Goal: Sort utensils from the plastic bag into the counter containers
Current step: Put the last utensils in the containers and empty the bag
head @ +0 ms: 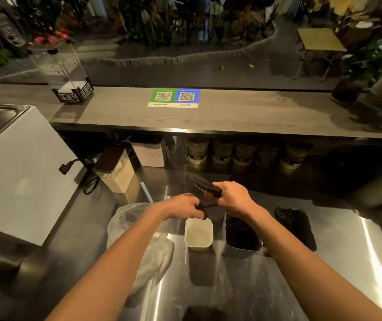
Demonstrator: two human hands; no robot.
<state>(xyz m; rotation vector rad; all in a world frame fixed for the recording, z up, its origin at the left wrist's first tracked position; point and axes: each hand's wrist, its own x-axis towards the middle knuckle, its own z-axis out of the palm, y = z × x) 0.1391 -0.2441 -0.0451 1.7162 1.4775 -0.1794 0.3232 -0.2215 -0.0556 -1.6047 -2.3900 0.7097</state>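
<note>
Gripping a bundle of black utensils in the right hand, fingers curled round the handle ends, heads fanned up and away; probably a stock to pick from. Pinching a single dark utensil in the left hand, just beside the bundle's near end and poised over the back rim of the white tub. Judged to be the sorting step itself: one piece singled out, ready to drop. Too blurred to tell spoon from fork.

Holding both hands close together above the tubs, likely to keep each drop short. Just right of the white tub, a clear tub packed with dark utensils. Further right, a black tray, contents unclear. To the left, apart from both hands, the plastic bag slumped on the steel counter, near enough for the next handful. White tub apparently bare inside, so filling it judged barely begun.
</note>
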